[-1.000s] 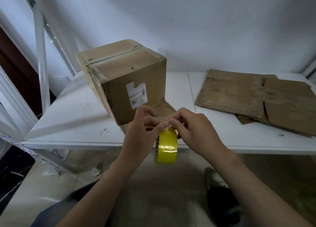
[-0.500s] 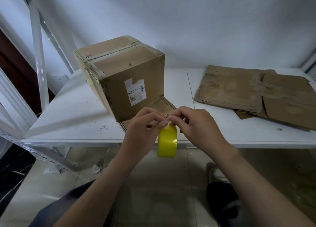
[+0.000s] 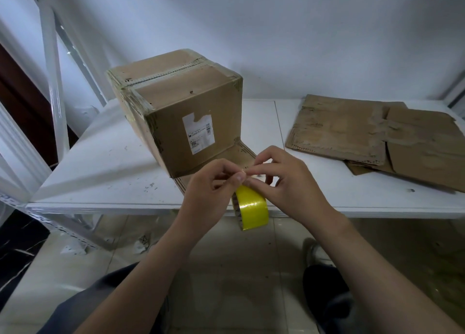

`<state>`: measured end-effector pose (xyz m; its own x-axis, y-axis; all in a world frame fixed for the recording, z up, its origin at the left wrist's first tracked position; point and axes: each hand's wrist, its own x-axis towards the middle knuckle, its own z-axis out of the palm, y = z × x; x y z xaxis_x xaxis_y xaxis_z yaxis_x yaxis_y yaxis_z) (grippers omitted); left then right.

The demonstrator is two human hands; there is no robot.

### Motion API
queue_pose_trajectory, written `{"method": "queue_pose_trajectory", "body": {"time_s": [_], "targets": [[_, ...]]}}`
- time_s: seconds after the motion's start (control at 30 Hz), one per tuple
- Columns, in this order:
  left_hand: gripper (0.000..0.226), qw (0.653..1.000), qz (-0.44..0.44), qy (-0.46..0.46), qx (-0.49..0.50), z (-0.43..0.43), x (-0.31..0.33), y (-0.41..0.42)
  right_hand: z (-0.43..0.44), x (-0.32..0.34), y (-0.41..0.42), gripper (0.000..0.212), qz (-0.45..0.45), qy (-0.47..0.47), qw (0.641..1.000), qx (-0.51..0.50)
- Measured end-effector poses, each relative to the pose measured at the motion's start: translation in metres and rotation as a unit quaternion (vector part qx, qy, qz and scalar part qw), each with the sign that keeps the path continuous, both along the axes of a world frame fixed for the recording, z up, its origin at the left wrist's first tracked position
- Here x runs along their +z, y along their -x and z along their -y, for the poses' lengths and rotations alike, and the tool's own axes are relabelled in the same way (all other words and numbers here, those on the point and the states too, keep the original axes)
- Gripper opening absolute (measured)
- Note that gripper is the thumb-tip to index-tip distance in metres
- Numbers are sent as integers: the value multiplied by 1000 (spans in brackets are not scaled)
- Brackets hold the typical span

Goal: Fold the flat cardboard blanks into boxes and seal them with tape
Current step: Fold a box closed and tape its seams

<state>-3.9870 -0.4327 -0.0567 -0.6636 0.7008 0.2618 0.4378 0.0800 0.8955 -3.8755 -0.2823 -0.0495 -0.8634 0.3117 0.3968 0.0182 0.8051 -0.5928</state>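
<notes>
You hold the tape roll (image 3: pixel 252 206) in both hands, just off the near edge of the tabletop (image 3: pixel 100 162), about midway along it. Your left hand (image 3: pixel 212 185) has its fingers (image 3: pixel 224 166) curled in at the top of the roll, thumb tip on the yellow band. Your right hand (image 3: pixel 289 182) pinches the same spot from the other side. You seem to be picking for the loose end; I cannot tell whether any tape has lifted.

The box (image 3: pixel 186 117) stands on the tabletop left of the middle, just beyond your hands. It has clear tape over its upper corners, and one flap (image 3: pixel 240 155) lies open toward the near edge. The flat blanks (image 3: pixel 352 132) lie stacked on the right side.

The roll should be light and stiff, and its glossy band slippery, so grip it by the cardboard core. The film is thin and will likely cling to itself, so pinch the end firmly and keep it taut. The hollow box will probably slide when pressed; brace a wall beside the flap.
</notes>
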Motion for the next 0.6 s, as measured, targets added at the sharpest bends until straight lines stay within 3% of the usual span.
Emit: {"method": "queue_pose_trajectory", "body": {"time_s": [0.2,0.27,0.4,0.5,0.6], "targets": [[9,998,-32,1,49,-3,0,-1,3,3,4,5,-2,73,997,-27],[11,998,9,21,66,-6,-2,-8,5,3,6,4,-1,77,996,-42],[54,985,145,33,84,-9,-3,-13,3,1,7,5,-28,69,994,-80],[49,979,193,51,37,-8,-4,-10,6,1,6,2,-26,88,993,-76],[53,983,173,53,9,-9,-6,-13,6,-1,8,6,-25,108,990,-92]]}}
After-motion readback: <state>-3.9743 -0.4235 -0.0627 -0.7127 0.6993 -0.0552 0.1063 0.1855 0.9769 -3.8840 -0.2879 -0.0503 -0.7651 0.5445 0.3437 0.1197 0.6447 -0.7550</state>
